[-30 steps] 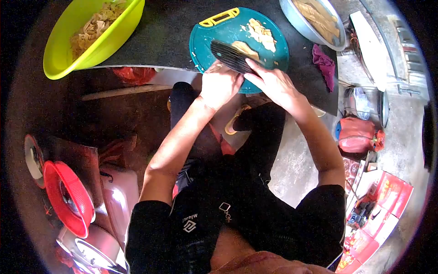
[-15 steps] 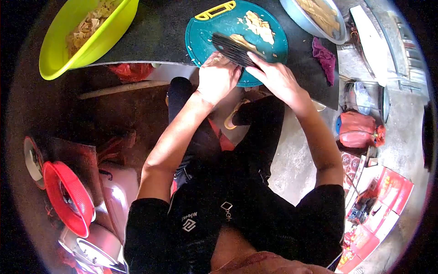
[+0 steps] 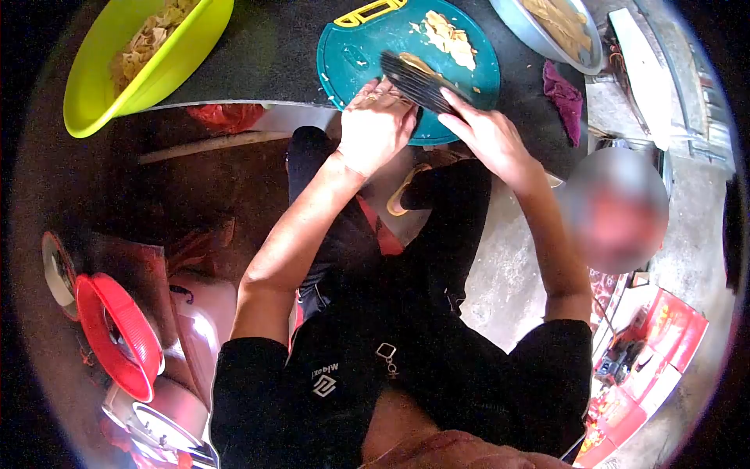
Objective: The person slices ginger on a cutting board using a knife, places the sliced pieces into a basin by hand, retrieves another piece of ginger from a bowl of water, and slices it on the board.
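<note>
A dark table (image 3: 266, 55) is carrying a green bowl (image 3: 101, 86) far left, a teal cutting board (image 3: 355, 47), a grey dish (image 3: 547, 35) and a purple cloth (image 3: 564, 90) at right.

1. Both bare arms are stretched forward and slightly inward, so that the two hands are brought close together, just beside each other.
2. The left hand (image 3: 375, 129) is seen from the back, knuckles up, with its fingers (image 3: 384, 92) curled downward and closed.
3. The right hand (image 3: 486, 134) is held palm down, its fingers (image 3: 457, 100) extended forward and pressed flat.
4. The left forearm is angled up to the right; the right forearm is angled up to the left, with the elbow bent.
</note>
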A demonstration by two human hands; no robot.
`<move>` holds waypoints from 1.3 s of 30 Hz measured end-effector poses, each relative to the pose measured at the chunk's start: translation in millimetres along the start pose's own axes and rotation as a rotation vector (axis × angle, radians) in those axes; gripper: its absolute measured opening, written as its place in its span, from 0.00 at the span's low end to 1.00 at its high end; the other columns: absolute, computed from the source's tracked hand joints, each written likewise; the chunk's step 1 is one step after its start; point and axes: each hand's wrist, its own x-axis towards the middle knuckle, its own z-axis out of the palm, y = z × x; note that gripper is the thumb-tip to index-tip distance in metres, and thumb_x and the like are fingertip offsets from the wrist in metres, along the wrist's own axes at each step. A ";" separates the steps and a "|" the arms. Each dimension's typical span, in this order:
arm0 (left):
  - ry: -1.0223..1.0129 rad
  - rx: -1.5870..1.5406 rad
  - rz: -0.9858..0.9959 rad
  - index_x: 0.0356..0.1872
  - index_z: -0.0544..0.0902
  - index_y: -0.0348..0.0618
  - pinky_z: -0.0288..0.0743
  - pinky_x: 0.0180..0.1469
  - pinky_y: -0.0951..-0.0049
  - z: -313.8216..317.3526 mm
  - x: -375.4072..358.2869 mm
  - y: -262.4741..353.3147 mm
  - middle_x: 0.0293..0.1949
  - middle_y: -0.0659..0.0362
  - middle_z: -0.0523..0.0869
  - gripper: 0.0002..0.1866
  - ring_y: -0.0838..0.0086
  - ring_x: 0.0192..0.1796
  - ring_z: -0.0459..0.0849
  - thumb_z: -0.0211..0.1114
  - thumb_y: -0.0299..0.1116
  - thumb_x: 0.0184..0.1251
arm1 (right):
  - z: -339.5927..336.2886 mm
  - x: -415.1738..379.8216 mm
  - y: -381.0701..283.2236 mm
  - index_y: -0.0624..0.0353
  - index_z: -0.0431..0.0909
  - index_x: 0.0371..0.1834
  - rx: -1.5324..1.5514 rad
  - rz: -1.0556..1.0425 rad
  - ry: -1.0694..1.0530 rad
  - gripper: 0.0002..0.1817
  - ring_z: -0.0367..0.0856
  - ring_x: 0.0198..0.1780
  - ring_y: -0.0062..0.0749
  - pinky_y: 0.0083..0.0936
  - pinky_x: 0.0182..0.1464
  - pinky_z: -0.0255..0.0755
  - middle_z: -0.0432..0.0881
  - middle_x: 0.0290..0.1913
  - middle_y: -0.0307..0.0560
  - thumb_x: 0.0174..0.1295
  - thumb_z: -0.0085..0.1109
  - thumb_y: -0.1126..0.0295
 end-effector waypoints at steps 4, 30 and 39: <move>0.038 0.041 0.004 0.35 0.85 0.44 0.76 0.58 0.60 4.8 -3.2 0.1 0.36 0.56 0.87 0.08 0.63 0.44 0.85 0.66 0.34 0.56 | 20.1 42.9 -5.5 0.48 0.66 0.70 0.034 -0.083 0.050 0.29 0.85 0.33 0.57 0.47 0.34 0.77 0.82 0.31 0.65 0.71 0.46 0.47; -0.056 0.001 -0.091 0.28 0.84 0.45 0.77 0.55 0.62 0.1 -5.7 3.6 0.35 0.57 0.87 0.06 0.64 0.43 0.86 0.68 0.34 0.51 | 15.0 36.4 -25.1 0.51 0.69 0.67 -0.154 -0.189 0.081 0.24 0.85 0.30 0.48 0.40 0.34 0.81 0.83 0.41 0.62 0.69 0.51 0.60; -0.044 0.095 -0.010 0.36 0.88 0.46 0.71 0.64 0.60 3.7 -6.5 -0.6 0.40 0.58 0.88 0.11 0.67 0.50 0.85 0.66 0.37 0.54 | 7.4 -29.9 -15.5 0.59 0.72 0.64 0.168 -0.001 0.089 0.29 0.84 0.31 0.57 0.45 0.34 0.77 0.81 0.26 0.64 0.68 0.55 0.49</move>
